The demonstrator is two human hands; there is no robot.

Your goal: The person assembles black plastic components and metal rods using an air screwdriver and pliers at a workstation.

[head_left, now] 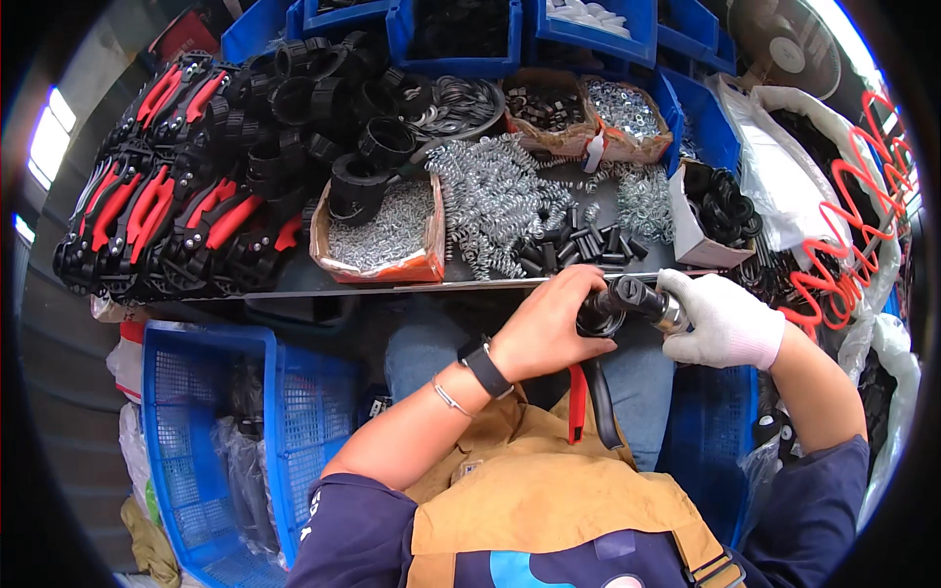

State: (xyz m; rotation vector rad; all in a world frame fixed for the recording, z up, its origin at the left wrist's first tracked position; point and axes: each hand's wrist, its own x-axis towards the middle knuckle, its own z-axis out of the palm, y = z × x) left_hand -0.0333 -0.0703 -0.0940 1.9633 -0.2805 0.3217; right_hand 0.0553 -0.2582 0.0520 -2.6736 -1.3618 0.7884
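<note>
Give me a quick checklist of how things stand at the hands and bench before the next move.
1. Left hand holding the black part: ok.
2. Right hand holding the black-and-metal tool: ok.
3. Gloves on both hands: not ok; only the right wears one.
4. Tool tip properly seated on the part: cannot tell; too small and partly hidden.
5. Springs on the bench: ok, a big pile.
6. Short black tubes boxed: not ok; they lie loose.
</note>
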